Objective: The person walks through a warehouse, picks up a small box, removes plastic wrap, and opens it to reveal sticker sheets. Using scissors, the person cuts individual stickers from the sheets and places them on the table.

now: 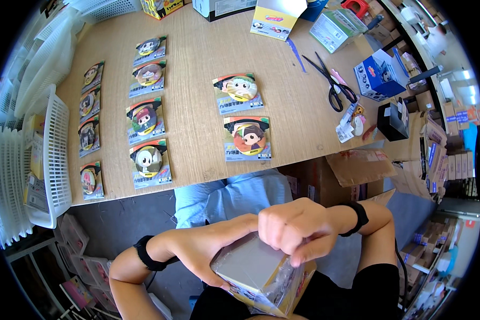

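Over my lap is a box [253, 264] with a plain grey face and yellow printed sides, wrapped in clear plastic film [282, 282]. My left hand [200, 248] is closed around its left side, the thumb along the near edge. Curled above the box's right edge, my right hand [298, 226] pinches at the loose, crinkled film; its fingertips are partly hidden. Beyond the box, on the wooden table, two carded round badges [249, 140] with cartoon figures lie one behind the other. More carded badges [145, 118] form two columns to the left.
Black-handled scissors [333, 88] lie at the table's right, near an open blue box [381, 74] and a small black box [393, 120]. White plastic baskets [58, 160] line the left side. Several printed boxes [277, 18] stand along the far edge. A cardboard carton [360, 168] sits under the table's right edge.
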`<state>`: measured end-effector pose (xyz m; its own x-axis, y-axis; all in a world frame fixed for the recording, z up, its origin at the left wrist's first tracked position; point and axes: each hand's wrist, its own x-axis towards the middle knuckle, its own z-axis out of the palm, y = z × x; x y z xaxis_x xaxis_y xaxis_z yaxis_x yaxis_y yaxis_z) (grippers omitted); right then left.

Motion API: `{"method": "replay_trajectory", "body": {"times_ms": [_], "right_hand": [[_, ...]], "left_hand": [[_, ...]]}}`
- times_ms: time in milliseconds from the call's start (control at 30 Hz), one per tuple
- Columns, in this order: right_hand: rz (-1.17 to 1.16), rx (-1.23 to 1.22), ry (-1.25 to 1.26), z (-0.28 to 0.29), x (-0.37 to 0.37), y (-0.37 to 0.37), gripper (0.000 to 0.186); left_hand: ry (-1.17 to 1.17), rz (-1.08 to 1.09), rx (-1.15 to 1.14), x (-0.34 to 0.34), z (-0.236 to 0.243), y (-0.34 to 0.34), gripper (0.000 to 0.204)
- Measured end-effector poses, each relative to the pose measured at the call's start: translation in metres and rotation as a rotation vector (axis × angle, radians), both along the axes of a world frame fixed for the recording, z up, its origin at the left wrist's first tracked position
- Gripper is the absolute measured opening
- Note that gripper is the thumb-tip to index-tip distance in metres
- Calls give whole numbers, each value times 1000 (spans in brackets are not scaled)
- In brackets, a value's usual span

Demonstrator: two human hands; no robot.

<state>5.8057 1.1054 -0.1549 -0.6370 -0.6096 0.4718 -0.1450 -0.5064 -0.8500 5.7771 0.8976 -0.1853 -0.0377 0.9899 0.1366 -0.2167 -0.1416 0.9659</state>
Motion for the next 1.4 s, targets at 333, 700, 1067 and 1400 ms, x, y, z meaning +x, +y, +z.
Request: {"method": "replay_trajectory", "body": {"times_ms": [333, 700, 1067, 1400], "right_hand": [[-253, 155, 56, -3, 5, -4, 24], [-673, 251, 810, -6, -14, 24, 33], [-627, 478, 867, -1, -11, 52, 44], [-604, 558, 964, -28, 13, 39, 33]], "left_hand": [[87, 95, 60, -2, -4, 3, 106], [259, 332, -120, -4, -1, -19, 114], [-514, 884, -283, -4, 12, -39, 114], [-711, 999, -37, 28, -27, -93, 82]]}}
